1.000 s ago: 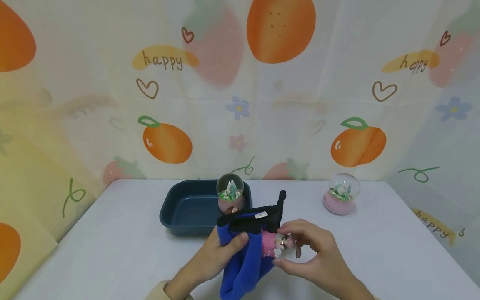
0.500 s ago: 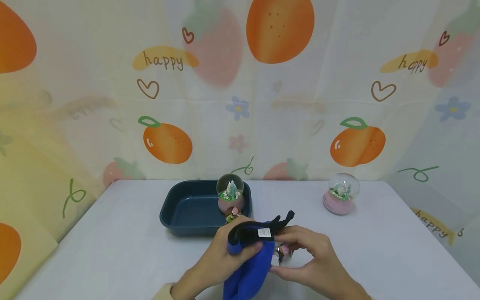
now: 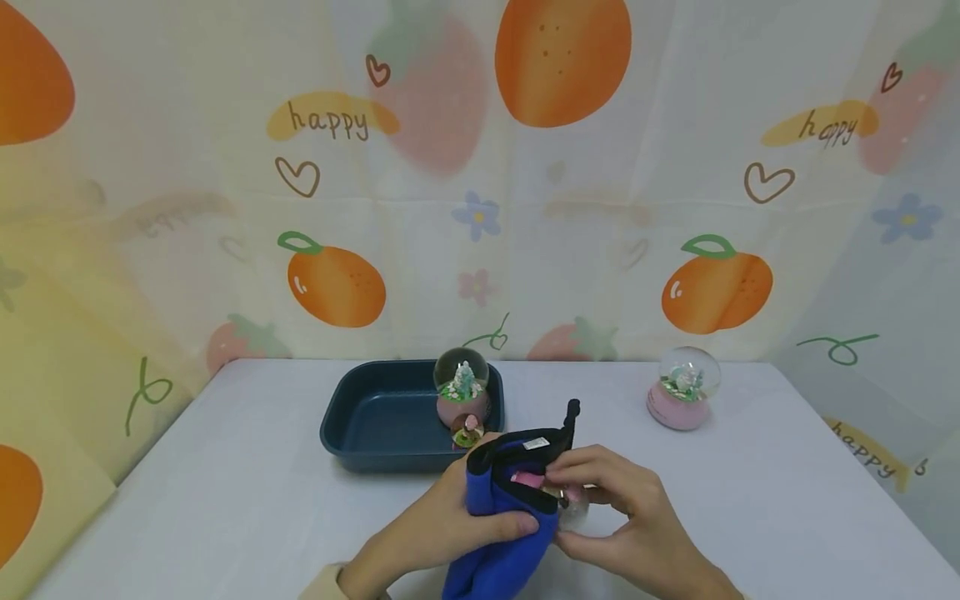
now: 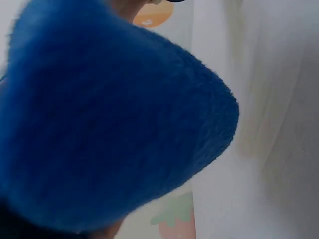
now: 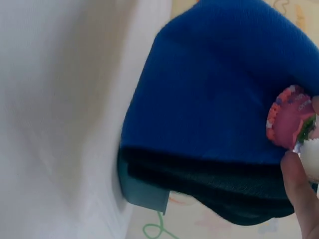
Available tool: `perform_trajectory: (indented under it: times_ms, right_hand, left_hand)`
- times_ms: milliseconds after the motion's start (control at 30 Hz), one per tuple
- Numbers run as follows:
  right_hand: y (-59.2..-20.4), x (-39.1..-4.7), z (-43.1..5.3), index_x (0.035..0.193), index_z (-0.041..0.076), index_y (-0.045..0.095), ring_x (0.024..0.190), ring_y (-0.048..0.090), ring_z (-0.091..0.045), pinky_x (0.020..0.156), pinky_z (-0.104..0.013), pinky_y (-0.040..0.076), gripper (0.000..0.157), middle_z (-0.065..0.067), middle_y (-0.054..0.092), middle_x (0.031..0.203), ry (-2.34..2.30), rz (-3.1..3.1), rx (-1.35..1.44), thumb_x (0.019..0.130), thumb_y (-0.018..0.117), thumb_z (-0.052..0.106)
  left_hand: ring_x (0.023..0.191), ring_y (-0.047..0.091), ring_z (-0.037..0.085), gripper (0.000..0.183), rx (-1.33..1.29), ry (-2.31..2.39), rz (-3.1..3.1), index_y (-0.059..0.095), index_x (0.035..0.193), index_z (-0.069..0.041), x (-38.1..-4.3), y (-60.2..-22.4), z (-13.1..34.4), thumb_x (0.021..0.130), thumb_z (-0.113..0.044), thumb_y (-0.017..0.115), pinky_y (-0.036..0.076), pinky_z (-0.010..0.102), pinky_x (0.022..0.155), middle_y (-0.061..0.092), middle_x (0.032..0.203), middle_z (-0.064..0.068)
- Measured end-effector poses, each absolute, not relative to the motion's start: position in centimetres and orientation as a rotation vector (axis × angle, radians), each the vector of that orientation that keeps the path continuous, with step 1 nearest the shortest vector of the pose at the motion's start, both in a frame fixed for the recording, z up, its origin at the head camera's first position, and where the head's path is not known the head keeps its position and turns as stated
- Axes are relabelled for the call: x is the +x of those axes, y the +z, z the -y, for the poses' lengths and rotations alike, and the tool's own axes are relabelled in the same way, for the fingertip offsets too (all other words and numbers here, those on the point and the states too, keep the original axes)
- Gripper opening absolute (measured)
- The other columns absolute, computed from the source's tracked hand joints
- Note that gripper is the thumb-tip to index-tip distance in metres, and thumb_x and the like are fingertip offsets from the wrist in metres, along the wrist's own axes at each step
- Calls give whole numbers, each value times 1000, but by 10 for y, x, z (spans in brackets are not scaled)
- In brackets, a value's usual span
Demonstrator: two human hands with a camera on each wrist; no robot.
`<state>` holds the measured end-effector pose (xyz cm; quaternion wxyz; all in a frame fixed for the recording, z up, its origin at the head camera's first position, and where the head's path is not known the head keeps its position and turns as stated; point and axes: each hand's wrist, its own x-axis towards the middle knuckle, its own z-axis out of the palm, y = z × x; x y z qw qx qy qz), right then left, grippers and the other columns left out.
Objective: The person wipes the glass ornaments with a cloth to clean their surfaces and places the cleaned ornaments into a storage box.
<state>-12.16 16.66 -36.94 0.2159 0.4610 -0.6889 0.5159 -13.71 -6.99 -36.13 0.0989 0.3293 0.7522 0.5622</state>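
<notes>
My left hand (image 3: 457, 525) grips a blue fleecy pouch (image 3: 502, 550) with a black rim, a white label and a black cord end. Its thumb lies across the front below the mouth. My right hand (image 3: 630, 512) pinches a small snow globe (image 3: 575, 504) with a pink base, close against the pouch. In the right wrist view the globe's pink base (image 5: 289, 119) faces the blue fabric, with a fingertip (image 5: 294, 174) on the globe. The black-edged pouch mouth gapes in the head view. Blue fabric (image 4: 124, 114) fills most of the left wrist view.
Behind my hands stands a dark blue tray (image 3: 375, 458). A pink-based snow globe (image 3: 461, 387) is at its right end, with a smaller globe (image 3: 467, 431) in front. Another pink-based snow globe (image 3: 682, 392) stands at the right on the white table (image 3: 750, 500). A printed curtain (image 3: 480, 275) hangs behind.
The pouch has turned and shifted right, over part of the small globe, and its mouth now gapes towards the camera. The left hand moved right with it; the right hand still holds the globe.
</notes>
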Motion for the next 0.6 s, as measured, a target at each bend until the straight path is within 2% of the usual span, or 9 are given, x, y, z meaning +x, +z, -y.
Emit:
perform_trajectory:
  times_ms: [133, 367, 467, 600]
  right_hand:
    - [-370, -124, -167, 117, -2, 63, 109, 64, -13, 80, -21, 58, 53, -17, 63, 118, 1472, 1862, 1372, 69, 81, -14]
    - [-367, -121, -165, 122, 0, 58, 109, 61, -13, 78, -26, 59, 58, -15, 57, 120, 1461, 1946, 1353, 70, 83, -11]
    - [-365, -120, -164, 123, 3, 56, 106, 62, -10, 78, -26, 59, 58, -11, 56, 119, 1474, 2052, 1247, 73, 84, -3]
    - [-365, -119, -164, 125, 6, 53, 101, 66, -8, 75, -29, 60, 54, -10, 57, 119, 1589, 2153, 1178, 79, 81, 0]
  left_hand:
    - [107, 63, 10, 49, 1140, 1708, -2284, 52, 130, -26, -138, -363, 69, 87, -22, 76, 51, 28, 95, 65, 121, -6]
    - [85, 58, 6, 19, 1305, 1819, -2404, 61, 108, -16, -139, -365, 66, 91, -14, 69, 50, 25, 77, 65, 94, 1]
    - [86, 58, 7, 18, 1337, 1875, -2444, 63, 106, -13, -139, -366, 65, 90, -9, 69, 50, 25, 78, 65, 92, 3]
    - [91, 62, 10, 25, 1399, 1895, -2502, 61, 110, -12, -138, -368, 63, 88, -9, 73, 52, 28, 85, 67, 98, 3]
